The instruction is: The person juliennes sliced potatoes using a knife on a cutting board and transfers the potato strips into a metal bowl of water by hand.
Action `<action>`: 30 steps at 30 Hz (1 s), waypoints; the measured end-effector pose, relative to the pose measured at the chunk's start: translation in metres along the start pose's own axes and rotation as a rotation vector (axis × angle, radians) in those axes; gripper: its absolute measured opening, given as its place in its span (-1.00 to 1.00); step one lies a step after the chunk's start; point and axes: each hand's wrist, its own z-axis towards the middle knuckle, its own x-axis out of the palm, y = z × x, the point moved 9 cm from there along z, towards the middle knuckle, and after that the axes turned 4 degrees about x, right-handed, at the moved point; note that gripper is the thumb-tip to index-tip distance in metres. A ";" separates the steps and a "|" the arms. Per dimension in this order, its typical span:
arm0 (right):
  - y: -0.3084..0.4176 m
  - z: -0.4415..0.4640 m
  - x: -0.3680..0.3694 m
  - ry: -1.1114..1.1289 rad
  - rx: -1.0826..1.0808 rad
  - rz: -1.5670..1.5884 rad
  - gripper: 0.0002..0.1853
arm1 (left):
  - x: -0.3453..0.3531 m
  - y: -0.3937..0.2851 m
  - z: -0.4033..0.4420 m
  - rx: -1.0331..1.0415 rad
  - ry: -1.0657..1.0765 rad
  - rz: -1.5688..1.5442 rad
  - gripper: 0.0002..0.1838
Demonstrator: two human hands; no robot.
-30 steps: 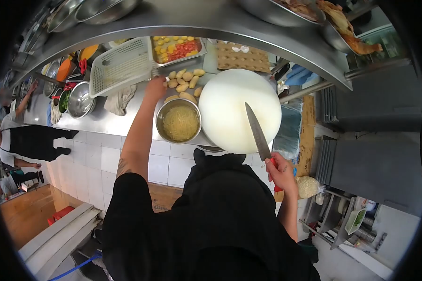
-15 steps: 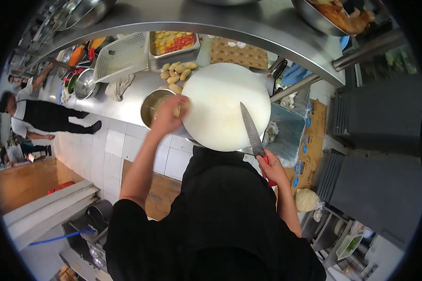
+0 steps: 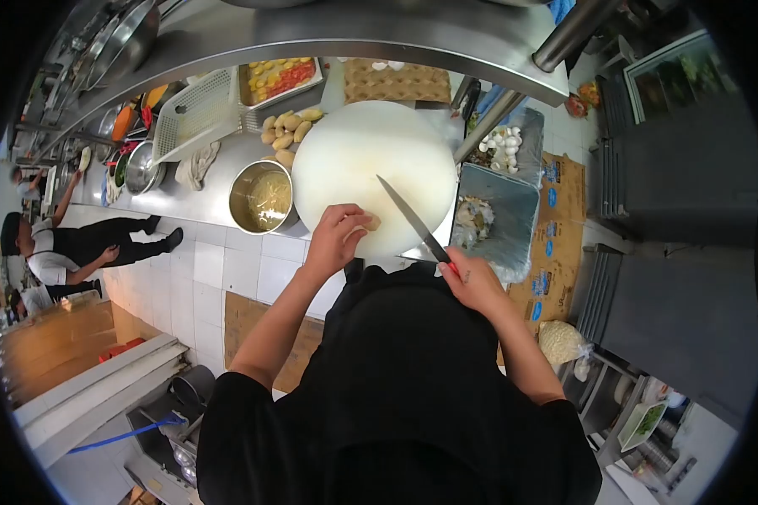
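Note:
My left hand [image 3: 338, 236] is at the lower left of the round white cutting board [image 3: 379, 143], its fingers closed on a small pale peeled potato [image 3: 371, 222]. My right hand [image 3: 473, 279] grips the red handle of a kitchen knife [image 3: 409, 213]. The blade slants over the board, its tip toward the board's middle and apart from the potato. Left of the board stands a metal pot [image 3: 262, 199] holding liquid and pale strips. Several unpeeled potatoes [image 3: 288, 128] lie on the counter behind the pot.
A steel shelf [image 3: 328, 42] overhangs the counter's back. Behind the board are an egg carton [image 3: 397, 82] and a tray of cut vegetables [image 3: 280, 82]. A lined waste bin [image 3: 497, 220] stands to the right. A co-worker [image 3: 84, 247] is at the left.
My left hand has moved from over the pot to the board, with the pale potato in its fingers. The knife has turned more slantwise, its tip swinging left. My view has shifted right.

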 end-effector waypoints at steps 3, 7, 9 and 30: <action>0.016 0.000 0.009 0.028 0.026 -0.092 -0.73 | 0.011 0.003 -0.001 0.067 -0.046 -0.037 -0.71; 0.040 0.001 0.009 -0.102 -0.118 -0.239 -0.77 | 0.015 0.008 0.003 0.100 -0.101 -0.065 -0.74; 0.045 0.002 0.014 -0.153 -0.173 -0.293 -0.79 | 0.015 0.004 0.002 0.156 -0.126 -0.070 -0.69; 0.068 -0.017 0.011 -0.101 -0.155 -0.464 -0.87 | 0.019 -0.005 0.006 0.320 -0.075 -0.044 -0.75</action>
